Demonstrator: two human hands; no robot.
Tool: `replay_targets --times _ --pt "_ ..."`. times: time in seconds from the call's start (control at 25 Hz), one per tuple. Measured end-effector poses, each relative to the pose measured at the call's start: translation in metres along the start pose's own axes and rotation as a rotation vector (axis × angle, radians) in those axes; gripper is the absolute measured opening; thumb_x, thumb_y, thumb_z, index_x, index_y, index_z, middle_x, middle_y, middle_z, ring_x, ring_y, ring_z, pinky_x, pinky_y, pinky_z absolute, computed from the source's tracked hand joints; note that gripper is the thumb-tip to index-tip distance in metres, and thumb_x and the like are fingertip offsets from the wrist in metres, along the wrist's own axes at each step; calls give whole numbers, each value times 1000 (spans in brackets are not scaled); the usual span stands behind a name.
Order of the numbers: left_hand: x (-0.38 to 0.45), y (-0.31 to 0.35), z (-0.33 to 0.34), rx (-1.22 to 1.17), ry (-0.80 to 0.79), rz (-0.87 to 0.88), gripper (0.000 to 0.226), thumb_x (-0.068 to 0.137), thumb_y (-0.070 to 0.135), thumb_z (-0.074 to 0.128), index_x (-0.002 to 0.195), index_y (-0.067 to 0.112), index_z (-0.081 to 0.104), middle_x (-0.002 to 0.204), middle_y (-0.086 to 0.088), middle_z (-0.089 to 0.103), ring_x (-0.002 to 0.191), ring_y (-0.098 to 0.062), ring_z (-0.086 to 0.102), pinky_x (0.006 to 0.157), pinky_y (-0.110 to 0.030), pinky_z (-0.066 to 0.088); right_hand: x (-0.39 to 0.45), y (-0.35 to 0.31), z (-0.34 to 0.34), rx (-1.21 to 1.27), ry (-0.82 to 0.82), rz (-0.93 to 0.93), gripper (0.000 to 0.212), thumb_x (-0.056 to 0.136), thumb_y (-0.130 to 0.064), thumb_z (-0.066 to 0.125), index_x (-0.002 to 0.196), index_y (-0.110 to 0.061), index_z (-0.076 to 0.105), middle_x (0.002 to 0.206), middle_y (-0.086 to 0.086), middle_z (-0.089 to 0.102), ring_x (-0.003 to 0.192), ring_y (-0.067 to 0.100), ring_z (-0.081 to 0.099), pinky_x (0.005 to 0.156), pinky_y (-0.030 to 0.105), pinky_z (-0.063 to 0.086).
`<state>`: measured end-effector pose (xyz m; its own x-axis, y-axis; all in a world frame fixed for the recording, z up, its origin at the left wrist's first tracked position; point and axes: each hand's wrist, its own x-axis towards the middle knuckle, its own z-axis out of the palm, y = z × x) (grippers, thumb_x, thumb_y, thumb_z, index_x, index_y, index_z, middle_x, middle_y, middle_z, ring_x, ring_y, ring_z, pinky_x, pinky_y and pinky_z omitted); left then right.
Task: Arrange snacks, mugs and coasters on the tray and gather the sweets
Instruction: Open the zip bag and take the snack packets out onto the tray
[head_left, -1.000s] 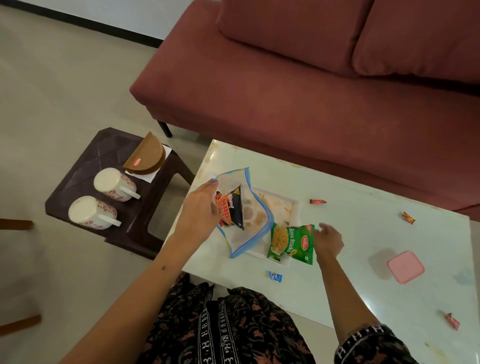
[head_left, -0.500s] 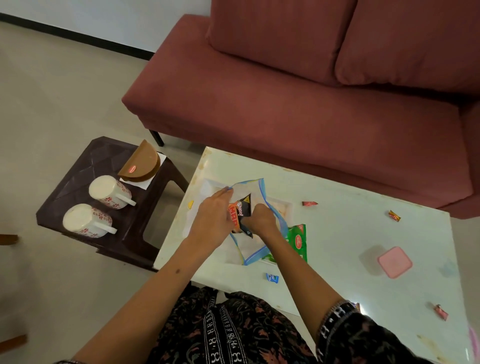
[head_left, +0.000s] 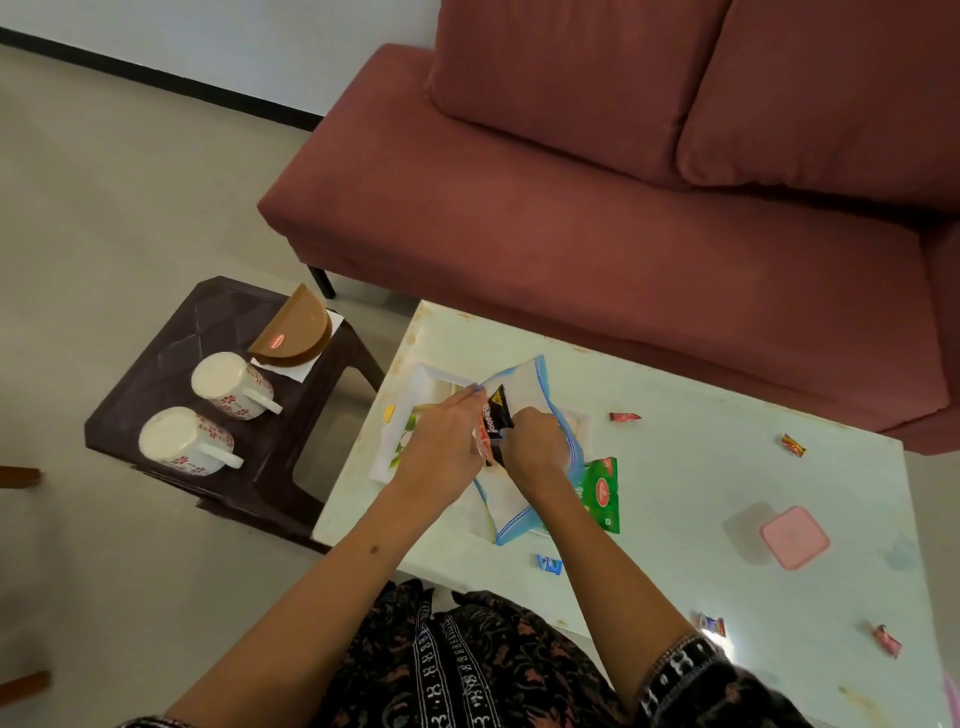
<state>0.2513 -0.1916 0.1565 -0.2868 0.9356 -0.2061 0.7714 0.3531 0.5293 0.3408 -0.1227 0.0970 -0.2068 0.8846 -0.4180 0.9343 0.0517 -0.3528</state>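
- The left hand (head_left: 441, 441) pinches the rim of the clear zip bag (head_left: 511, 499), which hangs over the white tray (head_left: 415, 379).
- The right hand (head_left: 535, 449) is closed around the black snack packet (head_left: 493, 423) at the bag's mouth.
- It is best to hold the mouth wide and pull the packet straight out.
- Then it can lie flat on the tray, beside the green packet (head_left: 602, 493).
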Motion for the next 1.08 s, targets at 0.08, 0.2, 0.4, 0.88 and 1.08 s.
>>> replay_targets --times 0.08,0.2,0.4,0.88,1.08 --pt "5 -3 1 -3 3 -6 54 85 11 56 137 10 40 141 -9 48 128 -21 47 108 -29 35 -14 -3 -26 39 80 -51 24 89 -23 56 96 -3 66 99 18 67 93 37 62 66 32 43" --pt "14 -11 2 -23 48 -51 50 85 10 56 133 9 46 135 -10 54 122 -25 52 104 -31 39 -37 4 -93 194 218 -106 25 81 -30 65 69 -8 64 70 13 64 70 31 59 53 30 34" --pt "23 -24 -13 -14 111 -189 48 83 1 52 130 4 45 128 -13 57 114 -29 55 95 -35 45 -45 42 -179 435 410 -78 15 78 -32 71 75 -17 71 67 0 65 61 12 56 56 24 42" --pt "30 -45 -14 -40 184 -232 50 80 -5 51 129 3 48 130 -13 57 113 -32 57 96 -37 45 111 104 -18 332 163 124 18 77 -3 66 94 -6 61 90 16 73 90 31 65 70 25 40" --pt "26 -48 -8 -60 200 -190 49 81 -5 50 130 2 49 130 -13 58 100 -34 62 94 -41 48 130 124 22 366 40 214 21 81 0 61 95 -8 75 106 11 72 101 26 63 81 22 43"
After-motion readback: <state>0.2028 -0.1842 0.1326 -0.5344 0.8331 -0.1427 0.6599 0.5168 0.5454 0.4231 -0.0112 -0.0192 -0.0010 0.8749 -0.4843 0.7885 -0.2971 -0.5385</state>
